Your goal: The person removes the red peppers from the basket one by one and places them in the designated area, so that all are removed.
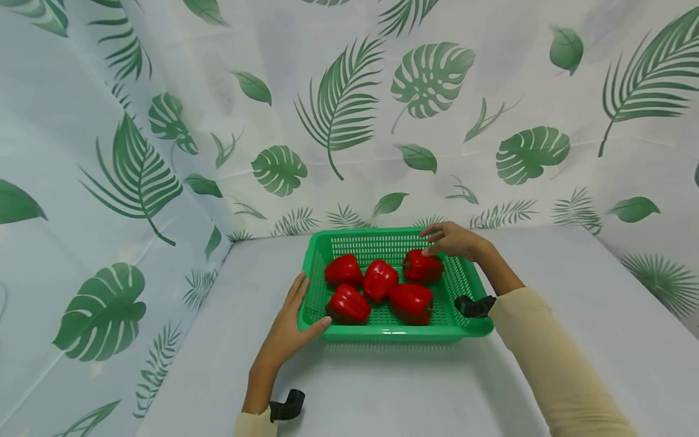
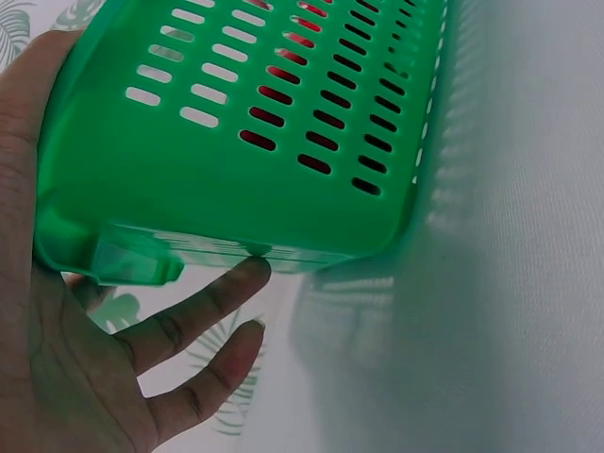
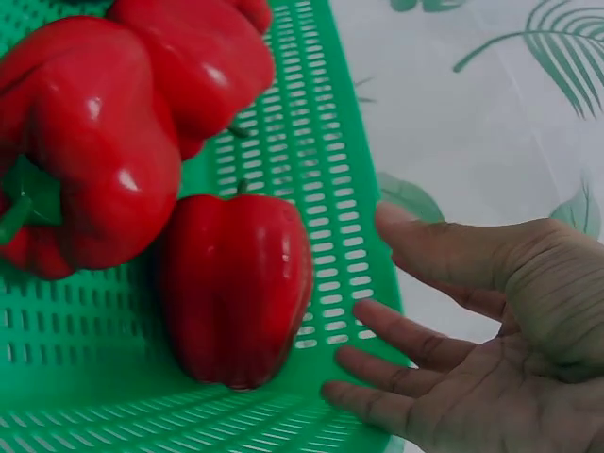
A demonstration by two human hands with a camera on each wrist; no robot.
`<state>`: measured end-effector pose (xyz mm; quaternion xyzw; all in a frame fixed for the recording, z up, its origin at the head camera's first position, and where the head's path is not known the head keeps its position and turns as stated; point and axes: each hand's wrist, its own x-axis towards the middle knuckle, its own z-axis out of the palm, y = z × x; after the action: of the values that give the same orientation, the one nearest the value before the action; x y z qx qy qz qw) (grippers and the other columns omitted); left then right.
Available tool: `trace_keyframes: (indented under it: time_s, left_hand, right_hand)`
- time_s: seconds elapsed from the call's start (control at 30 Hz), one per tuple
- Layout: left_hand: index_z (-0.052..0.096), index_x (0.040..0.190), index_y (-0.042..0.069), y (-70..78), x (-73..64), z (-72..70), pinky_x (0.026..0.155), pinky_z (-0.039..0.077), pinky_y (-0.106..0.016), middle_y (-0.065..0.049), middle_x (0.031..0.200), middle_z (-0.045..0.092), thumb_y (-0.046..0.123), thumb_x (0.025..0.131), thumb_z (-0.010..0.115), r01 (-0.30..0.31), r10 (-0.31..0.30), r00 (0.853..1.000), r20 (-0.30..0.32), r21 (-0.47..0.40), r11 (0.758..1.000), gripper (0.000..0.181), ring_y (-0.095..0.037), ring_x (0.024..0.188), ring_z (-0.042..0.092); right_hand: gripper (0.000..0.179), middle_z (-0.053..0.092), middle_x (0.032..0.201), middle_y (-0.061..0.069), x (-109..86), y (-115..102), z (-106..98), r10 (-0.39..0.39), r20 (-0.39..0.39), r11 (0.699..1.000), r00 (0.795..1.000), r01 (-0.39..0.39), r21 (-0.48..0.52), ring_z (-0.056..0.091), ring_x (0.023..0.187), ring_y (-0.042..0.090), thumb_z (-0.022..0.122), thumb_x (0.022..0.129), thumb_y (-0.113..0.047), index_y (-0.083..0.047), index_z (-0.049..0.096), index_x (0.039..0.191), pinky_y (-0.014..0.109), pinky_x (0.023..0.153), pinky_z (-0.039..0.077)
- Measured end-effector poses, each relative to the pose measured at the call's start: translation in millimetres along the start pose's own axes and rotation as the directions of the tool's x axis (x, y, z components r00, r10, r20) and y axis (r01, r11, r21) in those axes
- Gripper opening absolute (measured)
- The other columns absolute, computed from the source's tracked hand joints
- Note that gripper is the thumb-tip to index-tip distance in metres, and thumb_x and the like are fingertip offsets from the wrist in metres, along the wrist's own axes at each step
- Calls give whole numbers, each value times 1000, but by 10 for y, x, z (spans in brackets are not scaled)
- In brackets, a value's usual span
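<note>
Several red bell peppers (image 1: 380, 280) lie in a green slotted plastic basket (image 1: 393, 331). My left hand (image 1: 289, 328) is at its near left corner, thumb over the front rim and fingers stretched along the left side. In the left wrist view the fingers (image 2: 193, 321) reach straight beside the basket wall (image 2: 217, 179). Over the far right corner my right hand (image 1: 455, 240) spreads its fingers above the far right bell pepper (image 1: 423, 267). The right wrist view shows this hand (image 3: 491, 349) holding nothing, its fingertips beside that pepper (image 3: 236, 293).
The basket stands on a white-covered table (image 1: 382, 388), near its back edge. A white backdrop (image 1: 349, 121) with green leaf prints rises behind and at the sides. Each wrist carries a black camera mount (image 1: 474, 306).
</note>
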<state>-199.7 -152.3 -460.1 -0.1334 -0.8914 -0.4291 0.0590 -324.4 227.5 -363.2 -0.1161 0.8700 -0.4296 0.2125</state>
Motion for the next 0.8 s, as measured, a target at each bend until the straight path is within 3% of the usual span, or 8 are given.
trace_keyframes:
  time_s: [0.23,0.57,0.8]
  left_hand:
    - [21,157,19,0,-1,-14,109,30,-66,8,165,9,46,86,68,-17,17,1000,-2,-10,1000,90,-28,150,19]
    - [21,157,20,-21,-11,-7,109,30,-66,9,165,9,45,85,69,-11,11,1000,1,-21,1000,90,-28,150,19]
    - [22,157,19,-40,-4,3,109,30,-67,8,165,10,46,85,69,-23,23,1000,-11,-27,999,90,-28,150,19]
  right_hand:
    - [60,33,147,36,25,-34,87,36,5,999,999,-36,-27,33,136,52,62,92,-7,10,36,143,60,108,37]
    - [58,45,136,32,118,-50,242,92,4,989,996,-91,-120,54,110,35,62,90,-4,9,39,142,49,95,51]
    - [65,43,137,32,133,-64,235,164,41,980,986,-158,-118,52,119,40,65,89,-4,6,34,145,52,99,49]
